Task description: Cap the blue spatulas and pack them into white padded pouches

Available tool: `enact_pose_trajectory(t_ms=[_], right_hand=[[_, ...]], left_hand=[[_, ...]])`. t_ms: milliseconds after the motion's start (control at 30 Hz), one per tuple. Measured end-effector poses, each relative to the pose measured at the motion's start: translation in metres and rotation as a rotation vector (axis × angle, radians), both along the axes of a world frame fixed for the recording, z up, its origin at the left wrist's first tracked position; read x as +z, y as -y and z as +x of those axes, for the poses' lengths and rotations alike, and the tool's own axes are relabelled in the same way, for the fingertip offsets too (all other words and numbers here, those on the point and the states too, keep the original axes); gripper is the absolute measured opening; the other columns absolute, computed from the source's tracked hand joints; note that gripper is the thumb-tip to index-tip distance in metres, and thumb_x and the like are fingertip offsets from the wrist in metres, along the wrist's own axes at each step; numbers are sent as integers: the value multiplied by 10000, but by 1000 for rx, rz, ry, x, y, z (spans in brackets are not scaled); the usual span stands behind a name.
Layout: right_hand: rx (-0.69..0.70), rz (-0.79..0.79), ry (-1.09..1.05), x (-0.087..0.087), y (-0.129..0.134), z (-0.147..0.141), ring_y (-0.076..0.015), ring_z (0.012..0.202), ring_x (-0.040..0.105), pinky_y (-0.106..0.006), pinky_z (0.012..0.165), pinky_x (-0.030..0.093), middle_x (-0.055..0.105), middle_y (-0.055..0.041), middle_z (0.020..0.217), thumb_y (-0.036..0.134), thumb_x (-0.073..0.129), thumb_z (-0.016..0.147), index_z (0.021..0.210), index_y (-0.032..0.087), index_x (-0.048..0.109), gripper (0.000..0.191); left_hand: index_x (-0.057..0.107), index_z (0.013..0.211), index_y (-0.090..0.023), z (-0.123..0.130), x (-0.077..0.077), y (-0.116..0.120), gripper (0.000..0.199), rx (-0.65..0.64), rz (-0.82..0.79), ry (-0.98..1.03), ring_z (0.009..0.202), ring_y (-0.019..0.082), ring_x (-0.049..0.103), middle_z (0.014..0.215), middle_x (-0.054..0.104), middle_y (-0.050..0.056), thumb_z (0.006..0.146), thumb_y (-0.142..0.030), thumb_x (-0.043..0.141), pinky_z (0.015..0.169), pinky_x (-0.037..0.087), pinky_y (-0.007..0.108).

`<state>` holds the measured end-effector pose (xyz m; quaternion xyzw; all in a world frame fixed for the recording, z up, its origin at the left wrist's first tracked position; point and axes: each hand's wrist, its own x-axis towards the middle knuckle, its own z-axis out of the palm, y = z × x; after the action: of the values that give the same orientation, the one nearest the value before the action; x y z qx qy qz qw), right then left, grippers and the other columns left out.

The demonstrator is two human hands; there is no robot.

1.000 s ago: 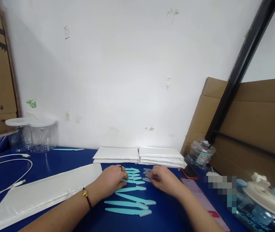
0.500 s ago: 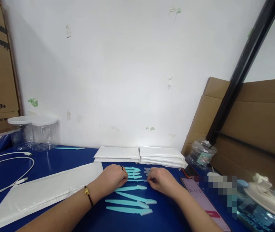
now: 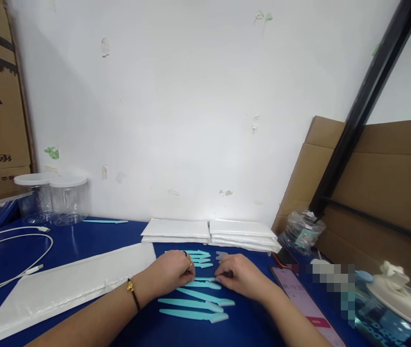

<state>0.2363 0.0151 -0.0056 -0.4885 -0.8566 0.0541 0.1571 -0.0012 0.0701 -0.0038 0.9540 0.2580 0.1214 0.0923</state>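
Note:
My left hand point(image 3: 176, 271) is closed, its thumb and fingers pinching the handle of a turquoise eyebrow razor point(image 3: 205, 279). At the blade end, the thumb and forefinger of my right hand point(image 3: 236, 274) are pinched on the razor's tip; whether a clear cap is between them is hidden. Beyond the hands, several razors point(image 3: 201, 265) lie side by side, partly covered by my left hand. Small clear caps point(image 3: 221, 254) lie just past my right fingertips. Nearer me, several more razors point(image 3: 191, 314) rest with pale tips to the right.
Two stacks of white padded envelopes point(image 3: 176, 229) stand against the wall. A large white envelope point(image 3: 78, 279) lies left, beside a white cable point(image 3: 48, 250) and clear lidded jars point(image 3: 68, 202). On the right are a phone point(image 3: 301, 299) and a drink bottle point(image 3: 393, 308).
Both hands have come slightly nearer me with the razor between them, away from the far row. My right fingertips have moved away from the clear caps.

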Motion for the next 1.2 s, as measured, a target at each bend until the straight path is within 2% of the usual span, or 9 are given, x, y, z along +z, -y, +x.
enact_pose_trajectory(t_ms=[133, 200, 300, 433, 567, 767, 867, 1000, 1200], right_hand=[[-226, 36, -71, 8, -4, 24, -144, 682, 569, -213, 600, 386, 636, -30, 757, 130, 505, 785, 774, 189, 695, 199], [-270, 19, -55, 7, -6, 31, -153, 704, 575, -215, 609, 395, 644, -32, 786, 117, 523, 752, 782, 189, 688, 182], [-261, -12, 8, 1, -8, 33, -162, 740, 587, -218, 635, 402, 657, -27, 844, 121, 551, 713, 835, 213, 689, 206], [-240, -2, 58, -6, -10, 29, -166, 752, 598, -226, 664, 405, 659, -25, 824, 140, 548, 713, 771, 216, 691, 171], [-202, -22, -38, -11, -11, 25, -146, 686, 585, -211, 607, 402, 645, -20, 769, 137, 535, 712, 723, 199, 672, 150], [-229, -322, -279, -20, -15, 31, -96, 459, 514, -181, 444, 357, 582, 11, 573, 218, 534, 769, 746, 164, 656, 136], [-227, -211, -266, -19, -15, 33, -103, 508, 531, -187, 476, 367, 605, 4, 626, 220, 603, 731, 749, 172, 673, 87], [-146, -45, -146, -15, -14, 29, -120, 614, 554, -198, 549, 384, 627, -2, 730, 162, 638, 692, 741, 209, 694, 89], [-119, 12, -130, -20, -17, 21, -119, 641, 556, -194, 572, 386, 623, -6, 752, 127, 590, 738, 749, 215, 696, 138]], left_hand=[[667, 886, -218, -6, 3, -6, 149, 108, 30, 16, 835, 172, 594, 916, 659, 28, 826, -246, 534, 705, 401, 234], [669, 893, -218, -7, 4, -8, 148, 147, 87, -34, 837, 179, 597, 941, 657, 34, 824, -229, 538, 707, 405, 245], [673, 825, -217, -7, 3, -9, 148, 139, 156, -95, 796, 173, 605, 879, 668, 24, 836, -225, 526, 671, 402, 244], [655, 742, -200, -4, 0, -10, 206, 122, 250, -126, 741, 166, 606, 808, 668, 22, 855, -206, 483, 644, 392, 252], [638, 710, -194, -3, -3, -12, 211, 119, 320, -142, 702, 169, 599, 756, 660, 19, 850, -195, 481, 633, 374, 270], [626, 672, -187, -4, -1, -10, 241, 107, 330, -122, 673, 156, 586, 715, 647, 13, 860, -211, 478, 645, 356, 275], [649, 717, -204, -5, -1, -11, 195, 91, 301, -104, 714, 152, 593, 742, 659, 8, 852, -222, 509, 675, 351, 267], [648, 711, -200, -4, -2, -11, 220, 91, 296, -114, 709, 151, 589, 746, 663, 10, 868, -230, 497, 679, 342, 272], [623, 674, -192, -2, -3, -11, 226, 78, 286, -102, 706, 151, 588, 731, 654, -3, 864, -222, 505, 685, 331, 288]])
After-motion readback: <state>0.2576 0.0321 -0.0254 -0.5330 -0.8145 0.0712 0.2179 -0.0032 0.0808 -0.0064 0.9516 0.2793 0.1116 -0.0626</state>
